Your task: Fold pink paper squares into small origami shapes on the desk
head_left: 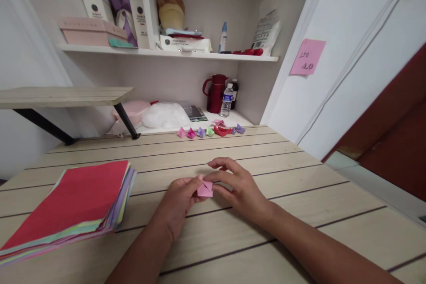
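Observation:
A small piece of folded pink paper (205,190) is held above the table in front of me. My left hand (181,195) pinches its left side, thumb on top and fingers beneath. On the other side, my right hand (242,186) has its thumb and index finger at the paper's right and upper edge, the other fingers bent and raised. How far those two fingertips reach behind the paper is hidden. Further back stands a row of small folded paper pieces, among them a red paper boat (222,131), a green piece (210,131) and a purple piece (240,129).
To the left lies a stack of coloured paper (80,199), red sheet uppermost. A raised wooden shelf (66,95) on black legs stands behind it. At the back are a dark red jug (216,93), a water bottle (226,101) and a white plastic bag (166,115).

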A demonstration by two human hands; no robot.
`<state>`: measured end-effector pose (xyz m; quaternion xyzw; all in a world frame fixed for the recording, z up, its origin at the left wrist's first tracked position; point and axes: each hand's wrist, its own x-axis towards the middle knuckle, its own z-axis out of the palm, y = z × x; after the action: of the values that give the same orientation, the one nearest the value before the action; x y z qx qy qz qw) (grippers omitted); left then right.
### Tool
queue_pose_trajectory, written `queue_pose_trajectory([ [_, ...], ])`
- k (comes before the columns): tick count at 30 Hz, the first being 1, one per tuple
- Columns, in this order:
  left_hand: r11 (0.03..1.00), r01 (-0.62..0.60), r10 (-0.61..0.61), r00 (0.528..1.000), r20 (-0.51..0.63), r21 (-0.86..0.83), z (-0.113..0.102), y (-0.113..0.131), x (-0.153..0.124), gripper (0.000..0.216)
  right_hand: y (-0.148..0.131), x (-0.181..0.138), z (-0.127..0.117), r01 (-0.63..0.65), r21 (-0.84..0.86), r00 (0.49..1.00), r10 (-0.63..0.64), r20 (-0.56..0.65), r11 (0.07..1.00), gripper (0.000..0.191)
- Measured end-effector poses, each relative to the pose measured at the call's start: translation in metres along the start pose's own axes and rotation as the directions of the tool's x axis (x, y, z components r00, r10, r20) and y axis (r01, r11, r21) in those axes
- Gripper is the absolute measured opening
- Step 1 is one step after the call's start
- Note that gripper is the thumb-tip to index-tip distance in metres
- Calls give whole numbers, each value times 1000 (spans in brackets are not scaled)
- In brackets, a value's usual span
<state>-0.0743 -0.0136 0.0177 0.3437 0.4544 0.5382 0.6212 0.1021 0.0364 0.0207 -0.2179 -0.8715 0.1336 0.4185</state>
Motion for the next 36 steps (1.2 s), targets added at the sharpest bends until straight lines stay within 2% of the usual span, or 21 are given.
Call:
queue_pose_trajectory([
  [4,1000,-3,3,1000,4,7,2,1,-2,39,-1,1,-3,125,-211,992,-121,30,969,34],
  [7,1000,-8,8,1000,-7,2,2,0,-3,42,-2,1,-1,196,-221,980,-186,69,955,31],
  [9,1000,-24,24,999,-34,-8,1,-1,-2,46,-3,1,2,104,-88,994,-101,38,991,23],
  [11,999,-45,44,997,-68,-14,-1,-4,-1,55,-4,3,7,-150,181,988,155,-14,972,12],
  [12,998,-55,53,995,-84,-13,-2,-5,1,59,-3,5,9,-302,361,945,327,-10,883,5],
  [13,998,-63,61,993,-99,-10,-3,-7,2,62,-2,6,11,-420,524,878,477,29,741,6],
  [15,997,-83,83,988,-131,1,-4,-9,6,65,4,8,14,-521,730,746,652,137,442,18],
  [16,995,-95,96,985,-147,10,-3,-11,8,64,7,8,14,-527,775,709,683,176,348,22],
  [21,978,-191,204,958,-203,80,3,-23,14,48,20,7,13,-498,855,661,702,266,144,26],
  [25,954,-266,290,936,-200,139,3,-30,15,47,17,6,14,-492,869,643,692,328,45,25],
  [31,910,-355,389,909,-147,212,1,-29,18,44,11,6,13,-520,854,649,634,420,-33,19],
  [36,873,-391,441,888,-130,291,2,-29,18,38,11,5,12,-555,831,653,598,464,-38,16],
])
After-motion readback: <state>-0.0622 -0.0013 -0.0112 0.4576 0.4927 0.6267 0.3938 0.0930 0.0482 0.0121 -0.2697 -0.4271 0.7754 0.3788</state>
